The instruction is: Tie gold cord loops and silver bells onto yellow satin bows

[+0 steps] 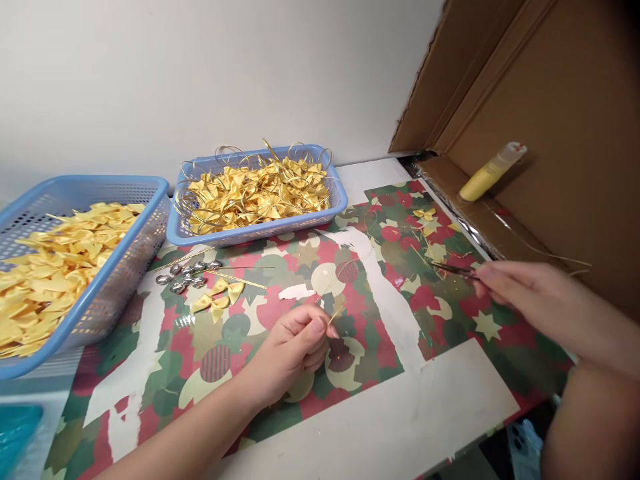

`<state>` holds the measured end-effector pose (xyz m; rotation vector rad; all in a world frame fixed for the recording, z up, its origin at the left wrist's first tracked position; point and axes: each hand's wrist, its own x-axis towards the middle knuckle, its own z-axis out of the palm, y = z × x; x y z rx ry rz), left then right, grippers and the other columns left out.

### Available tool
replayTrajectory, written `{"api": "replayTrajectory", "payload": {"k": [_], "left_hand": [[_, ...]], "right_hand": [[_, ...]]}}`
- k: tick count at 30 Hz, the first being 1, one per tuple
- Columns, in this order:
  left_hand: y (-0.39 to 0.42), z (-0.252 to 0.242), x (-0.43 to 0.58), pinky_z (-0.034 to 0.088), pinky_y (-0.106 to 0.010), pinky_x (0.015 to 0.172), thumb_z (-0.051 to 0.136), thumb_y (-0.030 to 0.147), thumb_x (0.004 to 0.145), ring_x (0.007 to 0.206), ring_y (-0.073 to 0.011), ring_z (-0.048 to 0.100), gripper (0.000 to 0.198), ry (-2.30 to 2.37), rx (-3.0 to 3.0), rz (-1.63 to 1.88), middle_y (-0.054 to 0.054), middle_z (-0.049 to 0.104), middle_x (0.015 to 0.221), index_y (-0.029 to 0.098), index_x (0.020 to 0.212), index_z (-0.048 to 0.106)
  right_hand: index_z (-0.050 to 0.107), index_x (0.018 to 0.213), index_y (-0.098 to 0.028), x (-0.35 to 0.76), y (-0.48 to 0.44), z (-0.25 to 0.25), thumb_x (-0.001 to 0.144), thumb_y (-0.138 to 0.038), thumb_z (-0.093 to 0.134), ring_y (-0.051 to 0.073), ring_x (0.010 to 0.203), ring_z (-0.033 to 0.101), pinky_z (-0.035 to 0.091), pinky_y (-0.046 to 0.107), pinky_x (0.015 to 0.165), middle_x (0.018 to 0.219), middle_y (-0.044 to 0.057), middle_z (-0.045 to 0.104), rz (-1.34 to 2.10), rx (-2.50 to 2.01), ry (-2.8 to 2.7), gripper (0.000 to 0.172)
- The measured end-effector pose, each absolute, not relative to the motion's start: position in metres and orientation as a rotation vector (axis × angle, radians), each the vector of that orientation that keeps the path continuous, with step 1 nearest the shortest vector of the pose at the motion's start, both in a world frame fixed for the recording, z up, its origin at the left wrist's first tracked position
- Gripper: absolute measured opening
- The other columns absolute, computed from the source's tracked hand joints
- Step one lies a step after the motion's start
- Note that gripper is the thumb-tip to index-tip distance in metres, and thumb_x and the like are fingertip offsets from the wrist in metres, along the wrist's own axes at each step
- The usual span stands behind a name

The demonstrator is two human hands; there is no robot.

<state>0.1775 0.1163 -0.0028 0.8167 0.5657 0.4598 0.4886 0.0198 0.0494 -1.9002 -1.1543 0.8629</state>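
My left hand [293, 347] rests on the patterned paper [250, 313] and pinches the end of a thin gold cord [336, 313] between thumb and fingers. My right hand [520, 293] hovers at the right, fingers closed on a dark slim tool [453, 269] that points left; it may be small scissors or tweezers. Two loose yellow ribbon bows [220, 297] lie on the paper left of my left hand, beside a cluster of small silver bells [185, 275].
A blue basket [257, 230] of yellow bows with gold loops stands at the back. A second blue basket [120, 260] of plain yellow bows sits at the left. A yellow glue bottle [493, 170] lies in the open cardboard box [550, 133] at the right.
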Motion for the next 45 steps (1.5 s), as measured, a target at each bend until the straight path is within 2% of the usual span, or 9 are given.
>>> {"api": "replayTrajectory", "payload": {"k": [2, 5, 8, 16, 24, 30, 33, 37, 45], "left_hand": [[0.116, -0.003, 0.177, 0.016, -0.018, 0.043, 0.065, 0.058, 0.080, 0.043, -0.0050, 0.016, 0.042, 0.576, 0.826, 0.447, 0.011, 0.022, 0.048, 0.019, 0.072, 0.054], [0.116, -0.003, 0.177, 0.016, -0.019, 0.043, 0.066, 0.059, 0.079, 0.043, -0.0049, 0.018, 0.043, 0.588, 0.854, 0.420, 0.010, 0.025, 0.048, 0.018, 0.070, 0.054], [0.116, -0.002, 0.176, 0.014, -0.020, 0.043, 0.067, 0.060, 0.077, 0.043, -0.0050, 0.019, 0.045, 0.615, 0.889, 0.387, 0.009, 0.027, 0.049, 0.017, 0.068, 0.056], [0.114, 0.006, 0.180, 0.019, -0.021, 0.043, 0.071, 0.053, 0.077, 0.046, -0.0049, 0.026, 0.039, 0.628, 1.000, 0.373, 0.003, 0.048, 0.057, 0.016, 0.065, 0.063], [0.115, 0.004, 0.181, 0.020, -0.021, 0.044, 0.067, 0.053, 0.081, 0.046, -0.0059, 0.023, 0.037, 0.638, 1.063, 0.345, 0.006, 0.038, 0.051, 0.018, 0.068, 0.066], [0.114, 0.005, 0.182, 0.017, -0.021, 0.043, 0.069, 0.056, 0.077, 0.045, -0.0050, 0.024, 0.042, 0.652, 1.045, 0.360, 0.005, 0.043, 0.053, 0.016, 0.068, 0.064], [0.115, 0.003, 0.181, 0.016, -0.020, 0.044, 0.066, 0.059, 0.078, 0.045, -0.0054, 0.024, 0.044, 0.642, 1.045, 0.339, 0.007, 0.035, 0.051, 0.016, 0.069, 0.063], [0.116, -0.002, 0.178, 0.015, -0.019, 0.044, 0.064, 0.061, 0.079, 0.046, -0.0053, 0.022, 0.047, 0.635, 1.038, 0.330, 0.009, 0.029, 0.050, 0.016, 0.070, 0.059], [0.116, -0.004, 0.176, 0.014, -0.019, 0.042, 0.064, 0.060, 0.080, 0.045, -0.0050, 0.021, 0.046, 0.594, 1.004, 0.335, 0.009, 0.029, 0.051, 0.016, 0.071, 0.057]], "right_hand": [[0.062, 0.073, -0.018, 0.447, 0.008, 0.042, 0.085, -0.061, 0.057, 0.008, 0.054, 0.041, 0.022, 0.025, 0.044, 0.069, 0.005, 0.054, 1.174, -1.828, -0.959, 0.045], [0.053, 0.080, -0.017, 0.382, -0.006, 0.026, 0.087, -0.070, 0.047, 0.004, 0.048, 0.026, 0.018, 0.020, 0.044, 0.059, -0.004, 0.037, 1.807, -1.454, -0.645, 0.054], [0.045, 0.080, -0.017, 0.344, -0.012, 0.015, 0.089, -0.070, 0.042, 0.003, 0.046, 0.015, 0.012, 0.018, 0.043, 0.054, -0.008, 0.027, 1.989, -1.128, -0.456, 0.054], [0.042, 0.076, -0.018, 0.330, -0.010, 0.005, 0.089, -0.066, 0.048, 0.001, 0.040, 0.012, 0.014, 0.015, 0.040, 0.050, -0.011, 0.023, 1.883, -0.943, -0.252, 0.050], [0.038, 0.068, -0.018, 0.322, -0.005, 0.007, 0.084, -0.062, 0.060, 0.001, 0.039, 0.009, 0.011, 0.015, 0.040, 0.048, -0.011, 0.018, 1.715, -0.940, -0.114, 0.051], [0.045, 0.071, -0.018, 0.345, -0.009, 0.014, 0.085, -0.064, 0.057, 0.003, 0.041, 0.026, 0.029, 0.016, 0.044, 0.049, -0.008, 0.029, 1.536, -0.828, -0.080, 0.049], [0.049, 0.071, -0.018, 0.349, -0.002, 0.016, 0.087, -0.064, 0.052, 0.011, 0.071, 0.059, 0.050, 0.023, 0.072, 0.073, 0.001, 0.059, 1.430, -0.921, -0.205, 0.049], [0.051, 0.068, -0.017, 0.337, 0.021, 0.009, 0.086, -0.069, 0.047, 0.023, 0.121, 0.053, 0.046, 0.036, 0.100, 0.121, 0.010, 0.061, 1.502, -0.977, -0.293, 0.055], [0.050, 0.071, -0.020, 0.399, 0.037, -0.001, 0.087, -0.069, 0.045, 0.022, 0.117, 0.053, 0.044, 0.038, 0.100, 0.117, 0.007, 0.060, 0.838, -1.437, -0.526, 0.052]]}}
